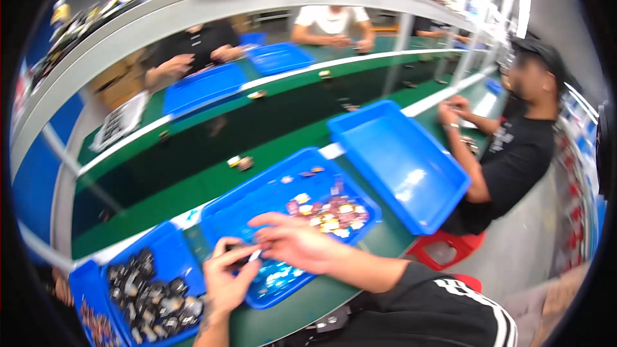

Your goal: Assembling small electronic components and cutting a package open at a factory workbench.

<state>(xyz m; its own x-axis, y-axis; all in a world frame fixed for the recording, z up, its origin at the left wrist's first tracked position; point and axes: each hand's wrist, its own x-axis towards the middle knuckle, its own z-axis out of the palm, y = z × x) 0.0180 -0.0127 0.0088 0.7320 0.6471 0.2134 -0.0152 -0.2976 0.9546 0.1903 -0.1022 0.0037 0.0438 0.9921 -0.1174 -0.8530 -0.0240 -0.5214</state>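
Over the near side of a blue tray (215, 215), my left hand (226, 276) pinches a small black part (241, 254) with a whitish edge. Close against that part, my right hand (299, 244) has its fingertips drawn together, and its index finger stretches out above. Whatever sits between the right fingertips is too small to make out. The tray holds a heap of small shiny copper and gold-coloured pieces (331, 213) on its right side. Shiny blue pieces (277, 276) lie beneath my hands, which partly cover them.
Left of my hands, a blue bin (168, 234) holds several black parts (151, 295), beside a narrower bin of small copper-coloured pieces (96, 321). A bare blue tray (411, 173) stands at right. A dark conveyor (212, 135) carries small parts. A co-worker (514, 148) sits at right; others work opposite.
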